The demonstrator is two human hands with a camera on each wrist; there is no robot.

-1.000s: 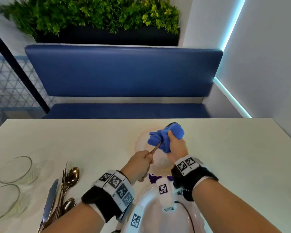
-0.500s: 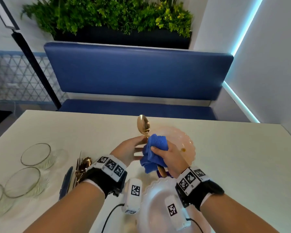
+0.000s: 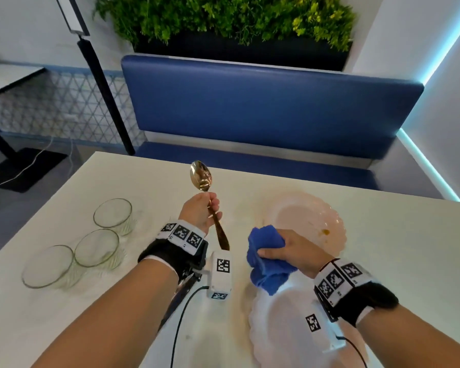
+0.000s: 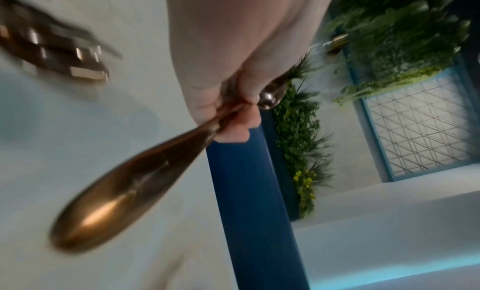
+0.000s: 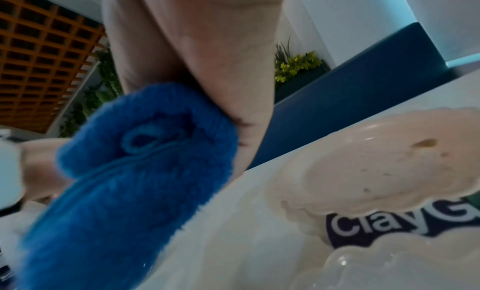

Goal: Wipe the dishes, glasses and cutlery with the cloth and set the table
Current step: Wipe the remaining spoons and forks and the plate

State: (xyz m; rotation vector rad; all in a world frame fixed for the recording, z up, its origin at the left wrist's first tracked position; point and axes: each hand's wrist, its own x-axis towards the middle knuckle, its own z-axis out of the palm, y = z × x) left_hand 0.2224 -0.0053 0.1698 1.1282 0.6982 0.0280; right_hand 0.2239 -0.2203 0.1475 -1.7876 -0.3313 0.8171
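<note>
Right now the left hand [image 3: 200, 209] is gripping a gold-coloured metal spoon [image 3: 209, 205] by the middle of its handle, fingers curled round it, and is holding it upright with the bowl at the top and well apart from the cloth; judging by that, the wiping of this piece is finishing and it is being readied for laying down. The right hand [image 3: 294, 252] is clutching a bunched blue terry cloth [image 3: 267, 258], thumb pressing across it, and is hovering over the near edge of a white scalloped plate [image 3: 279, 330], probably so the cloth is staying ready for the next item. Beyond it, a pale pink scalloped plate [image 3: 307, 221] is lying on the white counter [image 3: 409, 248] and showing a brownish spot, so it likely needs wiping. Three clear glass tumblers [image 3: 98, 247] are standing grouped at the left, and blurred gold cutlery [image 4: 62, 53] is lying nearby.
</note>
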